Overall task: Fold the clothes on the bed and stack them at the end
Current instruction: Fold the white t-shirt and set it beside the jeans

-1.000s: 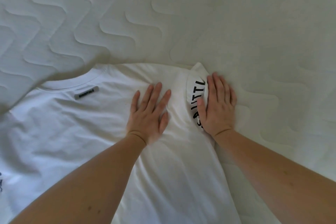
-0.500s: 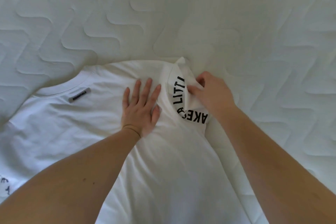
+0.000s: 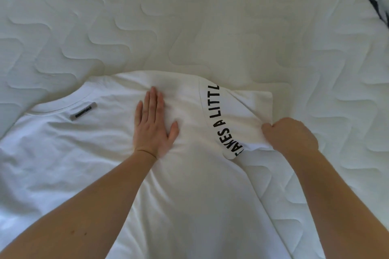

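Two hands work one white T-shirt [image 3: 189,185] on the bed [image 3: 189,17]. The left hand [image 3: 153,126] lies flat, fingers straight, on the shirt. At its 3 o'clock, the right hand [image 3: 291,134] is curled, pinching the sleeve [image 3: 242,111], which stretches toward 3 o'clock.

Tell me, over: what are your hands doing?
Left hand flat, pressing white cotton T-shirt. Right hand pinching its sleeve, black lettering showing. Nothing in the way on quilted white mattress.

Bedroom at home: quilted mattress [image 3: 189,17] w/ tee [image 3: 189,195] laid out.
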`<state>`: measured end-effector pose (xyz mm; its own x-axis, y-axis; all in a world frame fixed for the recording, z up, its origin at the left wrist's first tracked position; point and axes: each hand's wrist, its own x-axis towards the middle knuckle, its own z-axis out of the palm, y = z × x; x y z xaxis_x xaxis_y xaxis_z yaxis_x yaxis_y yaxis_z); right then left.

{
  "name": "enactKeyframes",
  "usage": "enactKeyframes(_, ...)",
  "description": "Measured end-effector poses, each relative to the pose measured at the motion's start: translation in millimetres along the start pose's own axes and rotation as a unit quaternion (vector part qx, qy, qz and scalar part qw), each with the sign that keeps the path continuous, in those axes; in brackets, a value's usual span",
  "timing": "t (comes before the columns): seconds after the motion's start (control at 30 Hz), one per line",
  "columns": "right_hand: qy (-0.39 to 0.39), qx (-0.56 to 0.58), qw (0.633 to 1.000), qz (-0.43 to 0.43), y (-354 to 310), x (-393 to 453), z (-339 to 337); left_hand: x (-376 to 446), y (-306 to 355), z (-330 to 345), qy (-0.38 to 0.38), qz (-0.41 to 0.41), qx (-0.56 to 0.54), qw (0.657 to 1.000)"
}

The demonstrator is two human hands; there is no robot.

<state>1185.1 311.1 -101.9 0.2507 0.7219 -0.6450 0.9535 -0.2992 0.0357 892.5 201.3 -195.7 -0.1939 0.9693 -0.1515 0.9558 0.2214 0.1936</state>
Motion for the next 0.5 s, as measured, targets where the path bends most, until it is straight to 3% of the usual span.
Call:
enactKeyframes(0.1, 0.065, -0.079, 0.994, -0.031, -9.8, -5.3, -12.3, 0.9, -1.0, 0.1, -0.006, 0.005, 0.009, 1.0)
enactKeyframes(0.2, 0.157, 0.023, 0.971, -0.179, -40.3, -3.5, -16.6, 0.3, -1.3, -1.1, -0.011, 0.019, 0.019, 1.0)
enactKeyframes(0.27, 0.142, 0.07, 0.943, -0.293, -67.6, 0.8, -13.8, 0.0, -1.0, -0.9, -0.012, 0.027, 0.024, 0.999)
enactKeyframes(0.33, 0.116, 0.037, 0.923, -0.365, -97.8, 7.1, -6.4, -0.7, -1.1, 0.5, -0.008, 0.03, 0.03, 0.999)
enactKeyframes(0.43, 0.064, 0.021, 0.921, -0.384, -138.5, 16.9, 6.9, -0.4, -2.5, 2.1, -0.004, 0.032, 0.029, 0.999)
enactKeyframes(0.5, 0.1, 0.001, 0.917, -0.386, -157.7, 21.5, 11.0, 0.0, -2.8, 2.3, -0.004, 0.032, 0.025, 0.999)
